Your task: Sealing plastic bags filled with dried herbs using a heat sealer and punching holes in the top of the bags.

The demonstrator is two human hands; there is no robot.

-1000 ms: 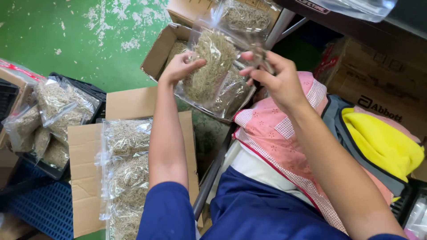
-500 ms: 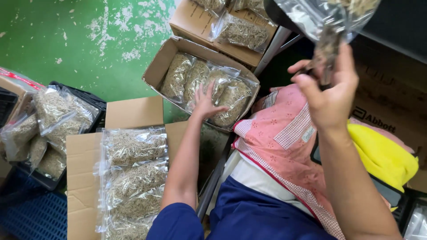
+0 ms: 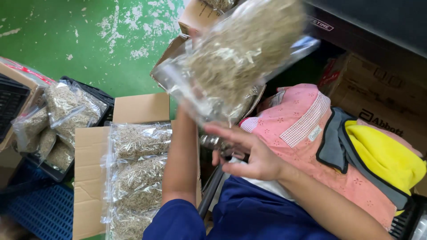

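A clear bag of dried herbs [image 3: 240,58] is being lifted above the open cardboard box [image 3: 178,44], blurred. The left hand is hidden behind it; grip cannot be told. The right hand [image 3: 249,153] is being held open, empty, below. Support from underneath is advised.

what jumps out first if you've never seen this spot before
A blurred clear bag of dried, straw-coloured herb fills the top centre, raised close to the camera above the open right hand. Lower left, more filled bags lie stacked in an open cardboard box. Bright pink cloth and yellow cloth sit at right.
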